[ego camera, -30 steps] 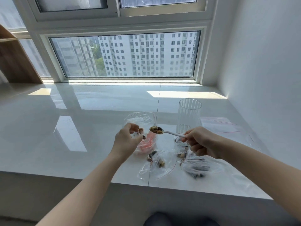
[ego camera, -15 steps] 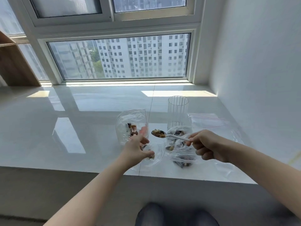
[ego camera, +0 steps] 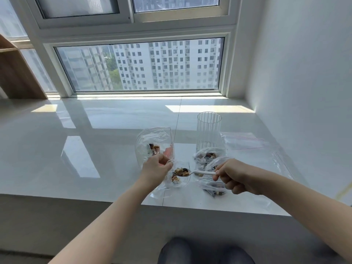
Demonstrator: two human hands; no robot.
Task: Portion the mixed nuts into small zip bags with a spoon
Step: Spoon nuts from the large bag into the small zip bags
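Head view looks down on a glossy white sill [ego camera: 95,149] below a wide window [ego camera: 141,63]; the left hand [ego camera: 155,169] has its fingers curled, pinching the rim of a small clear zip bag [ego camera: 154,143] that stands upright just beyond it, with a few mixed nuts [ego camera: 154,148] inside; the right hand [ego camera: 234,175] grips the white handle of a spoon [ego camera: 192,172], whose bowl points left and carries a heap of nuts, lying between the two hands and just right of the left hand's knuckles; beneath the spoon's bowl a second bag with nuts [ego camera: 176,180] lies on the sill; further filled bags [ego camera: 207,157] crowd under and just beyond the right hand; a ribbed clear glass [ego camera: 209,130] stands upright beyond them; flat empty zip bags [ego camera: 245,141] lie to the right, near the wall.
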